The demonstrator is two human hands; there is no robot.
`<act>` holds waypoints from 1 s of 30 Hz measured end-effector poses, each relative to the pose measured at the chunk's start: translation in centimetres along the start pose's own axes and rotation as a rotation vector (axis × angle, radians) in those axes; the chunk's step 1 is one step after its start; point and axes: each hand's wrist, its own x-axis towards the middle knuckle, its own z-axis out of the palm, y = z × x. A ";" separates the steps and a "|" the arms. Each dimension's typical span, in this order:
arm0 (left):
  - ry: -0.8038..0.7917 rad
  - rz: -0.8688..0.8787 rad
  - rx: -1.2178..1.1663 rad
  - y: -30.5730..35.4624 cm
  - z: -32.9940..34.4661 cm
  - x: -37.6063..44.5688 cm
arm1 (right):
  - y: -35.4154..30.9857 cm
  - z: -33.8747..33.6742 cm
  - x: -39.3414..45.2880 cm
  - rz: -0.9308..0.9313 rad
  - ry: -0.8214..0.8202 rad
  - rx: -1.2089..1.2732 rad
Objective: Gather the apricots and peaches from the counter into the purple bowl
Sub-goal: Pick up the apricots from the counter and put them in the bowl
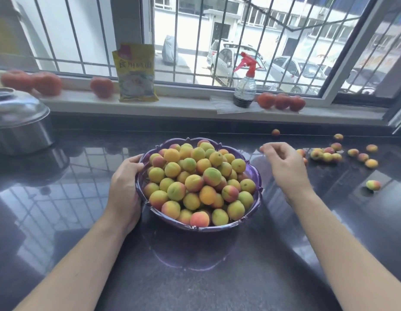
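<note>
The purple bowl stands in the middle of the dark counter, heaped with yellow, green and pink apricots and peaches. My left hand grips the bowl's left rim. My right hand hovers just right of the bowl with loosely curled fingers and nothing in it. Several loose fruits lie in a cluster on the counter to the right of that hand. A single fruit lies nearer the front right, and another sits by the back wall.
A steel pot with a lid stands at the back left. On the windowsill are a yellow packet, a spray bottle and tomatoes. The counter is dark and glossy.
</note>
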 end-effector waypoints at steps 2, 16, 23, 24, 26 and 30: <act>0.000 0.005 0.007 -0.2 -0.2 0.1 | 3.5 -1.1 1.0 -0.036 0.185 -0.304; -0.025 0.016 0.011 -0.5 -0.5 0.2 | 9.9 -3.4 6.9 0.221 0.135 -0.862; -0.032 0.019 -0.004 -0.3 -0.3 0.0 | 9.5 -3.4 5.7 0.108 0.228 -0.856; -0.036 0.017 -0.002 -0.1 -0.3 0.0 | 9.0 -3.5 5.4 0.088 0.239 -0.822; -0.041 0.020 0.017 0.0 -0.1 -0.2 | 8.5 -3.5 4.3 0.063 0.257 -0.680; -0.018 0.032 0.042 0.3 0.3 -0.7 | 4.9 -3.7 2.1 0.425 0.223 0.297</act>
